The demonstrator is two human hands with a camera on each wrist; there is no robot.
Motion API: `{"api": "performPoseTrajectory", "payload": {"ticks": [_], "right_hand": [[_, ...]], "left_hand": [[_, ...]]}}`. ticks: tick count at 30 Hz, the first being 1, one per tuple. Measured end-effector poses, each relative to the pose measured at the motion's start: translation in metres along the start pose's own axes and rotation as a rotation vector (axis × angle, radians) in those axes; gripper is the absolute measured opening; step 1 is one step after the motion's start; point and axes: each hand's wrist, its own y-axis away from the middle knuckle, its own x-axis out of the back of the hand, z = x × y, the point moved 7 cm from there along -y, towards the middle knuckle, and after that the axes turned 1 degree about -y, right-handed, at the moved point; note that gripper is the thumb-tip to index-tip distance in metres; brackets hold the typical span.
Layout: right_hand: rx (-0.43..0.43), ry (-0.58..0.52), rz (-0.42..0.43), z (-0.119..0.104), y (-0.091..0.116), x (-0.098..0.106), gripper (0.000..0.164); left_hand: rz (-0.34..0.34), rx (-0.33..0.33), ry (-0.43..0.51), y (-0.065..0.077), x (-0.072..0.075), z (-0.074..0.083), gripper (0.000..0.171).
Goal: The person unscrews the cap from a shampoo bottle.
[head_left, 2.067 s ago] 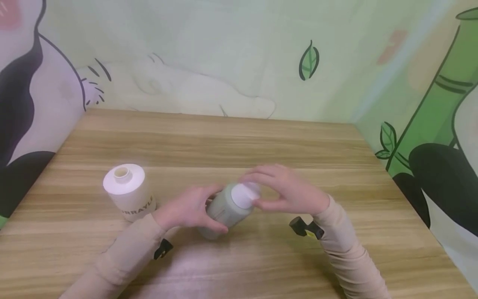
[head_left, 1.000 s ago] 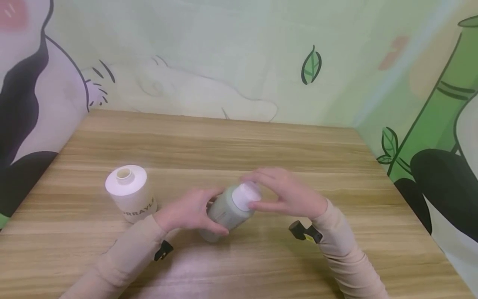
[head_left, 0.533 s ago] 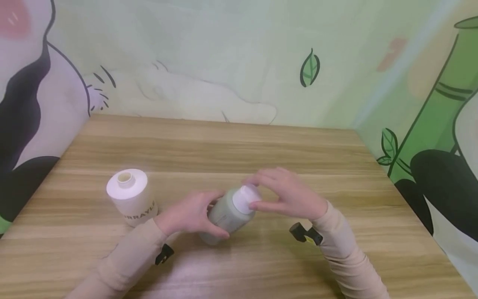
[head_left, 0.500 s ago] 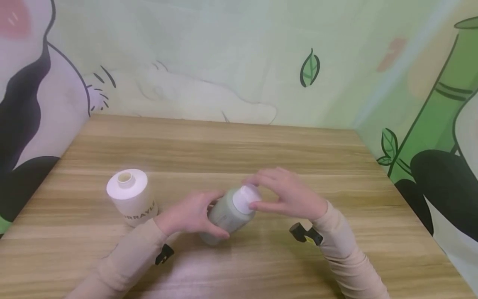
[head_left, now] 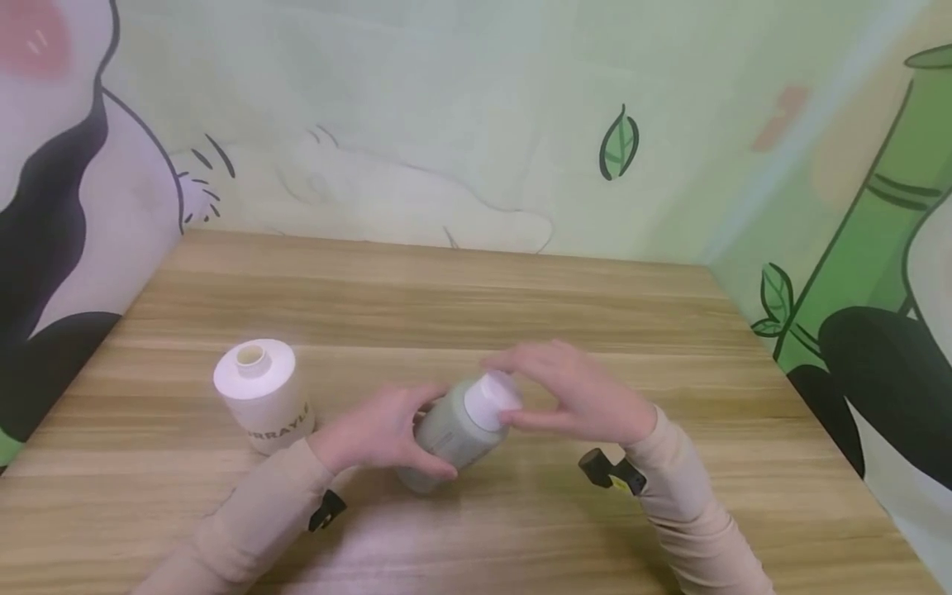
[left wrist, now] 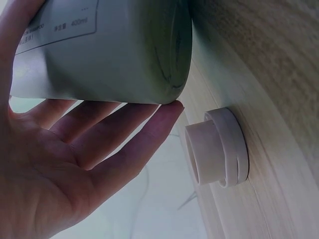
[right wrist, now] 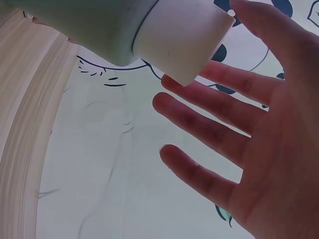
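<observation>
A pale green shampoo bottle [head_left: 461, 430], its label showing 400ml in the left wrist view, leans to the right over the table. My left hand [head_left: 375, 426] grips its body, thumb on the near side and fingers round the far side. At the upper end, my right hand [head_left: 576, 392] has thumb and fingertips on opposite sides of the white cap [head_left: 492, 400], pinching it. In the right wrist view the lower fingers [right wrist: 197, 172] stick out straight, off the cap. A separate short white cap-like piece [left wrist: 214, 149] sits on the table beyond the left hand, hidden in the head view.
An uncapped white bottle [head_left: 256, 388] with dark lettering stands upright left of my left hand. The wooden table [head_left: 446, 297] ends at a printed wall cloth [head_left: 416, 99] behind. Black wrist cameras [head_left: 613, 471] hang beneath both sleeves.
Both hands and the bottle keep nearly the same place, while the right fingers shift slightly around the cap. The head view has tilted a little, so everything sits lower in it.
</observation>
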Motion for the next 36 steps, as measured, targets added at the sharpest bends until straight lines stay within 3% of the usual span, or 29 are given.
{"api": "performPoseTrajectory", "payload": {"ticks": [6, 22, 29, 36], "right_hand": [[-0.034, 0.019, 0.012, 0.0022, 0.0008, 0.0027, 0.05], [0.037, 0.04, 0.007, -0.0031, -0.0003, 0.0014, 0.044], [-0.009, 0.025, 0.007, -0.0001, 0.0008, 0.0024, 0.051], [-0.002, 0.047, 0.023, -0.0025, 0.0007, 0.0032, 0.045]], "left_hand": [[0.012, -0.008, -0.018, -0.0002, -0.0007, 0.0004, 0.084], [0.009, -0.005, -0.009, 0.0005, 0.0012, 0.0013, 0.081], [0.009, 0.004, 0.002, 0.0009, 0.0002, -0.0001, 0.08], [0.014, -0.006, -0.001, 0.0021, 0.0004, 0.001, 0.08]]}}
